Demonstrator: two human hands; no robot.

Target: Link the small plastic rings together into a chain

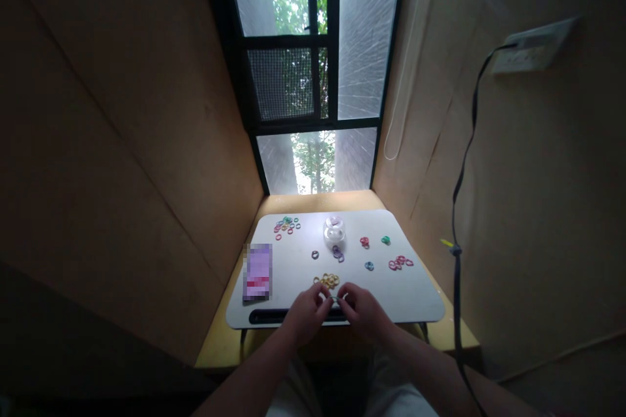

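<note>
Near the front edge of the white lap table, my left hand and my right hand face each other. Their fingertips pinch a small, thin greenish hair tie between them. Just beyond the fingers lies a pile of yellow hair ties. Farther back are purple ones, a dark one and a blue bunch. Red ties, green ties and pinkish-red ties sit to the right. A mixed-colour heap occupies the back left.
A clear rounded container stands at the table's back middle. On the left lies a purple, blurred-out flat item. A dark slot runs along the front edge. Walls close in both sides, and a black cable hangs at right.
</note>
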